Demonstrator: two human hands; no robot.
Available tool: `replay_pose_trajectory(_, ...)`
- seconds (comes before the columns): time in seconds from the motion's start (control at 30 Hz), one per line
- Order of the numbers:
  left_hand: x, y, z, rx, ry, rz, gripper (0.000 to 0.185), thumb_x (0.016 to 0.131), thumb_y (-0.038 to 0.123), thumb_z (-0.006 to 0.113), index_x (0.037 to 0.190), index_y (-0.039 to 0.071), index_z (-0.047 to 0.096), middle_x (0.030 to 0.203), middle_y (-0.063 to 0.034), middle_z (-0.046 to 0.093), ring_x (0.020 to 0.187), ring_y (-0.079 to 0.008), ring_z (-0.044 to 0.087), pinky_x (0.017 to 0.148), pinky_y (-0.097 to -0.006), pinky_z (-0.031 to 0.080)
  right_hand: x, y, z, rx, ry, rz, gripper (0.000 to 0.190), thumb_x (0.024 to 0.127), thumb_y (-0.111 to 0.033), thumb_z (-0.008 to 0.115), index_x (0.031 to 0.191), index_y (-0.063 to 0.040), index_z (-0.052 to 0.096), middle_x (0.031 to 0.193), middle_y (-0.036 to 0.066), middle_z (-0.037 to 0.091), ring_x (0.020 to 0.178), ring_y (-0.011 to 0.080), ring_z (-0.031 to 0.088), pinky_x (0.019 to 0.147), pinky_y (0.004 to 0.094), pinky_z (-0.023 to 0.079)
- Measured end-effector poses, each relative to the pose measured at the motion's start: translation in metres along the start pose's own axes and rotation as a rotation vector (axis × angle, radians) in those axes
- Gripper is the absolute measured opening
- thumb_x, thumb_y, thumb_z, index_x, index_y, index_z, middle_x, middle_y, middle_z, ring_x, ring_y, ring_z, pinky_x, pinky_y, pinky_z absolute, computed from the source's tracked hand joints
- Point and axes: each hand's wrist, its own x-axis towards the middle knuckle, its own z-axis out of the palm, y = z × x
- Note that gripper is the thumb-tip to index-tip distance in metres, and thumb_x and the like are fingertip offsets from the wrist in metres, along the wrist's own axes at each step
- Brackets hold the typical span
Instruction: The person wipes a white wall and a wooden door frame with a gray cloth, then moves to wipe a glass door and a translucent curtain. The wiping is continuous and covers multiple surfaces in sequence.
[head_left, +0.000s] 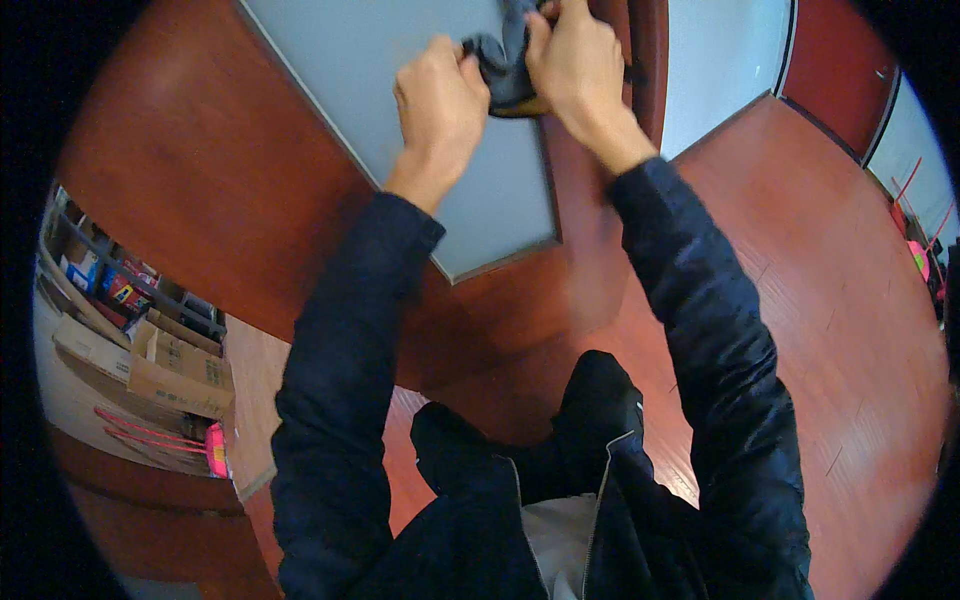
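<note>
Both hands are at the top of the view, on a dark grey, crumpled soft item (512, 84), perhaps of cloth. My left hand (442, 97) pinches its left side between thumb and fingers. The fingers of my right hand (576, 66) are bent around its right side. A yellowish-brown edge shows along the item's bottom. Its upper end runs out of the picture, and motion blurs the hands, so its exact kind cannot be told. Below it is a flat grey panel (495, 195) set in reddish-brown wooden furniture (202, 150).
Cardboard boxes (180, 360) and a shelf (112, 262) with packaged goods stand at the left. Near them is a pink broom or dustpan (216, 450). A red door (840, 67) and long-handled cleaning tools (919, 255) are at the right. Reddish wood flooring (810, 300) extends along the right.
</note>
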Motion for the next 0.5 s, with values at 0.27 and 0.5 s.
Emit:
replay_pose_trajectory(0.27, -0.185, -0.024, 0.035, -0.045, -0.2, -0.16, 0.01, 0.093, 0.005, 0.069, 0.096, -0.001, 0.062, 0.087, -0.0242, 0.069, 0.081, -0.0475, 0.068, 0.069, -0.0507, 0.054, -0.189, 0.08, 0.026, 0.013, -0.149, 0.162, 0.016, 0.1, -0.015, 0.066, 0.106, -0.004, 0.056, 0.08, 0.024, 0.069, 0.075, 0.047, 0.069, 0.063, 0.0529, 0.053)
replay_pose_trajectory(0.5, -0.303, -0.038, 0.044, -0.079, -0.163, -0.44, 0.01, 0.092, 0.001, 0.069, 0.098, -0.001, 0.061, 0.088, -0.0219, 0.07, 0.08, -0.0428, 0.07, 0.068, -0.0479, 0.055, -0.308, 0.126, 0.026, -0.137, -0.324, 0.298, 0.017, 0.101, -0.019, 0.066, 0.105, -0.006, 0.055, 0.077, 0.023, 0.069, 0.067, 0.0455, 0.067, 0.061, 0.0549, 0.051)
